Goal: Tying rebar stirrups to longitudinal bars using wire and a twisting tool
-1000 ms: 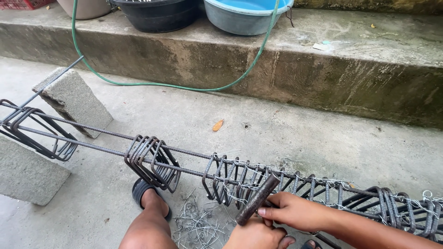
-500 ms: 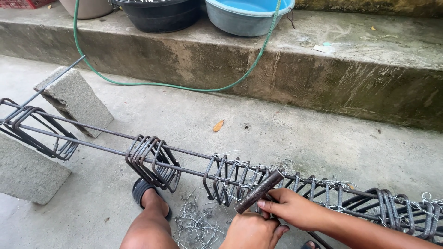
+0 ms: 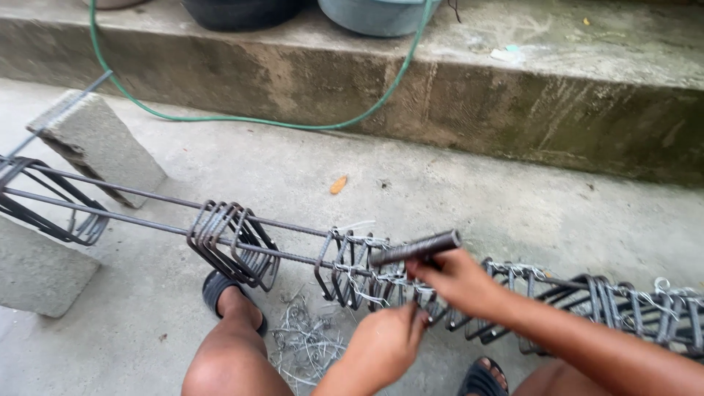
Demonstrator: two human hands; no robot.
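The short dark steel rod (image 3: 416,248) lay almost level above the rebar cage (image 3: 352,268), over the tied stirrups near its middle. The right hand (image 3: 456,282) was closed around the rod's near end. The left hand (image 3: 385,345), just below the cage, had its fingers pressed together at a wire tie; what it pinched I could not tell. Loose wire scraps (image 3: 304,345) lay on the concrete floor (image 3: 469,213) under the cage. A grey block (image 3: 99,147) stood behind the cage's far end, and a green hose (image 3: 242,117) ran along the step (image 3: 513,103).

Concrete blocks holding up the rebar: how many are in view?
2. One concrete block stands tilted behind the rebar cage at upper left; the other block sits at the left edge, nearer. Others may lie out of frame.
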